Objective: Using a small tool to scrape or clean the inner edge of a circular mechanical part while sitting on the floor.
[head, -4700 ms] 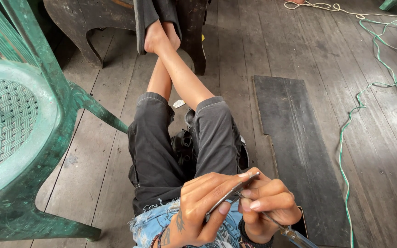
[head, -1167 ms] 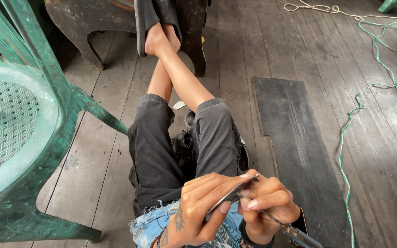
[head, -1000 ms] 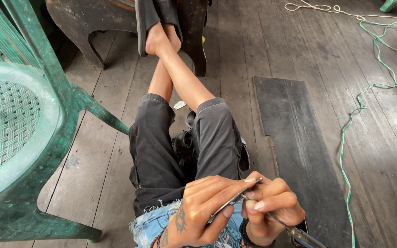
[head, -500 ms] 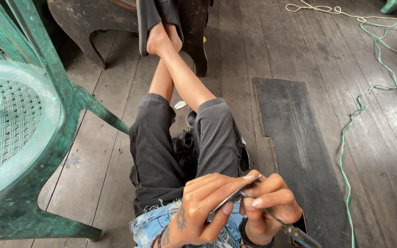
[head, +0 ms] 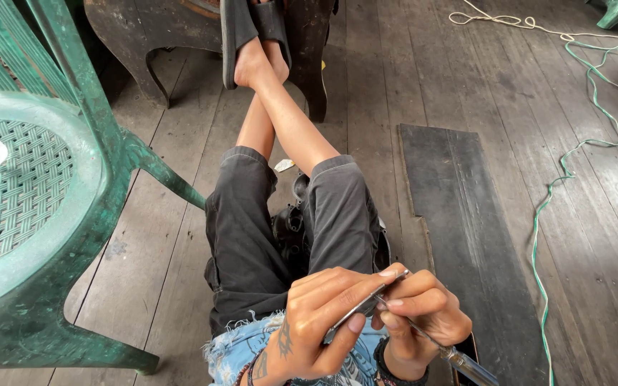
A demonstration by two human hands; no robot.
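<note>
Barely shifted since half a second ago: both hands at the bottom edge over the lap as before, fingers a touch higher against the thin strip. Nearest, left hand (head: 316, 322) curled shut around a slim flat metal strip (head: 363, 309), thumb under, fingertips pressing along its top, strip slanting up to the right. Right hand (head: 420, 318) just beside, touching the left, closed tight on a metal-handled pick-like tool (head: 459, 357), handle running down to the lower right, thin tip meeting the strip near its upper end. Beneath both, frayed blue patterned cloth (head: 244, 350) on the lap. Farther out, dark grey shorts (head: 252, 243) over crossed bare legs, and between the thighs a black moulded part (head: 291, 229), partly hidden. Left of the legs, a green plastic chair (head: 59, 214) with woven seat. Right of the legs, a dark flat board (head: 459, 221) lying on the wooden plank floor (head: 366, 86), and beyond it a green cord (head: 559, 186) snaking across the planks. Farthest, feet in black sandals (head: 252, 28) propped against a dark wooden stool (head: 159, 36).
</note>
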